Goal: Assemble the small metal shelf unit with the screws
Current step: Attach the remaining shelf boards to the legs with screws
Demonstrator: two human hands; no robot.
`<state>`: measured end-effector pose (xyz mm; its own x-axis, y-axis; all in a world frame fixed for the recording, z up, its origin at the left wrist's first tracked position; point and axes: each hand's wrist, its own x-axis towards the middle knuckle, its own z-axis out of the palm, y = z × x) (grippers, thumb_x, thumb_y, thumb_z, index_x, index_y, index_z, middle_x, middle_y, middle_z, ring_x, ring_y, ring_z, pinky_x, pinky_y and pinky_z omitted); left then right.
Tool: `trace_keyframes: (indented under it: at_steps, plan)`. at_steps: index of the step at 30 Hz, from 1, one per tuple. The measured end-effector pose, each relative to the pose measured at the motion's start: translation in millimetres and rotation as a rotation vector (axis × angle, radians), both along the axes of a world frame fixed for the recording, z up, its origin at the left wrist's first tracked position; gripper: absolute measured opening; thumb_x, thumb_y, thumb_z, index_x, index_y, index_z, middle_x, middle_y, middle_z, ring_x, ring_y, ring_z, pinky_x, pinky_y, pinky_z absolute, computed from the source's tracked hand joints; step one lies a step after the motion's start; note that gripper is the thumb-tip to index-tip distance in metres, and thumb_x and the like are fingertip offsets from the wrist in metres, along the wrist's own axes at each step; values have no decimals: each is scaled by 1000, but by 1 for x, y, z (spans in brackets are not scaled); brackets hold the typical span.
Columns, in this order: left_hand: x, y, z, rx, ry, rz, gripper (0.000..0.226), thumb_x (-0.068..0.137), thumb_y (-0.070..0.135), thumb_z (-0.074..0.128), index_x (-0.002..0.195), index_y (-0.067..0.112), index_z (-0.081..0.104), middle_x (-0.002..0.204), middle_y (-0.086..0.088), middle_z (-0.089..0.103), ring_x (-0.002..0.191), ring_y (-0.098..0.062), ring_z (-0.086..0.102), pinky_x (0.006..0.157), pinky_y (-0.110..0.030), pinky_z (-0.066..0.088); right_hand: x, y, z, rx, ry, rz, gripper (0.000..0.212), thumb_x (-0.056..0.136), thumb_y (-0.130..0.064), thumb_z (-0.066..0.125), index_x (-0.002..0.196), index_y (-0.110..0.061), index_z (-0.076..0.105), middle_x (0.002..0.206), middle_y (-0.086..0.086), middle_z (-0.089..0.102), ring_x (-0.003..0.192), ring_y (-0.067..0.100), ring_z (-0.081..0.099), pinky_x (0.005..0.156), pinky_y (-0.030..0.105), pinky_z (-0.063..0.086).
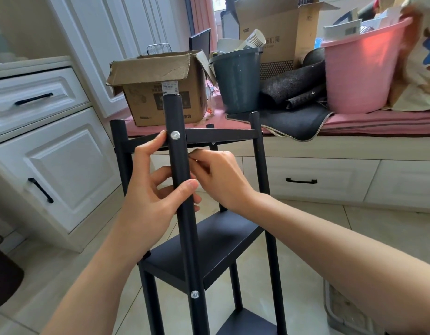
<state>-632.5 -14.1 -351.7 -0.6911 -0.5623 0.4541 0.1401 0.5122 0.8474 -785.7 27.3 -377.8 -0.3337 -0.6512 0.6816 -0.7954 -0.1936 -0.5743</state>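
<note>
Gripping front post (182, 189): left hand (151, 189) | right hand (218, 180) pinching something unclear | cardboard box (160, 93) behind

Left hand (151, 187) wraps the black front post (182, 189), thumb across it, silver screw (175, 135) just above the fingers (153, 147), right hand (218, 180) pinching something small behind the post

Cardboard box (158, 88), bucket (238, 81) (dark), pink tub (361, 68).

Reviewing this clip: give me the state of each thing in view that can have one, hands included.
Shelf unit: upright, shelves mounted.
Front post: upright, held.
Upper screw: seated in post.
Lower screw: seated in post.
Left hand: grips the front post.
Right hand: fingers curled behind post; contents unclear.
Cardboard box: flaps open.
Drawer: closed.
</note>
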Motion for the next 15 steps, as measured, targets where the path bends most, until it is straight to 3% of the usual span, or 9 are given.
trace_keyframes:
  at_steps: [4,8,11,13,15]
  plan:
    - [1,-1,0,4,4,11,76,86,5,71,141,43,34,95,3,73,72,-28,74,63,-32,62,3,-4,-4,-48,-8,-19,18,98,-13,59,98,-3,75,77,2,69,62,9,55,64,18,46]
    - [1,1,0,8,13,8,77,87,2,70,142,41,34,90,0,73,72,-29,74,63,-31,62,8,-10,-8,-44,-60,-1,15,95,-9,60,93,0,73,73,6,68,65,23,62,68,44,54]
    - [0,3,2,-11,16,3,76,87,-1,69,140,41,34,90,4,72,75,-25,74,64,-31,62,11,-15,-8,44,-140,55,18,91,2,57,105,4,69,89,21,71,84,37,67,80,53,54]
    - [-2,4,2,-22,19,-6,76,87,-3,68,136,45,35,90,5,72,77,-25,74,66,-32,62,14,-16,-9,7,-248,137,18,96,2,53,105,9,67,84,23,68,81,29,70,78,45,57]
    - [-2,5,2,-29,15,-9,76,87,-3,68,135,47,35,89,4,72,75,-27,74,68,-33,63,18,-18,-11,-9,-403,213,21,102,2,44,98,13,62,72,13,60,65,5,66,66,21,55]
